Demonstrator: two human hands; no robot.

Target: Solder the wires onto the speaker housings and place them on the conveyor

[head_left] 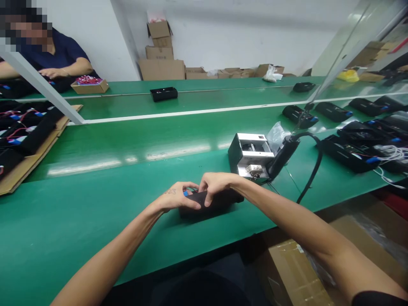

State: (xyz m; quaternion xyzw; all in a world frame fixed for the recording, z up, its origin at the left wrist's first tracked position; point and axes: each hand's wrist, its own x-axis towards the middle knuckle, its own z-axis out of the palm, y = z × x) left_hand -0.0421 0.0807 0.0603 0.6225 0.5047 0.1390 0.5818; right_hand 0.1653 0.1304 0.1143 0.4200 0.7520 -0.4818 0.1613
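Note:
A black plastic casing (219, 207) lies on the green bench in front of me. My left hand (179, 196) grips its left end, the thumb along the near wall and the fingers over the far side. A small blue part (186, 193) shows beside that hand. My right hand (215, 185) is bent over the casing's middle, its thumb against the near wall and its fingertips reaching inside. The casing's near wall and my hands hide what those fingertips touch. Just behind it stands a small metal-fronted machine (251, 155).
A black tool with a hose (283, 157) leans beside the machine. Several black casings (347, 155) crowd the right side. More casings with wires sit on a cardboard sheet (38, 155) at left. A co-worker (63, 55) sits across the green bench (95, 221), near a small carton (91, 87).

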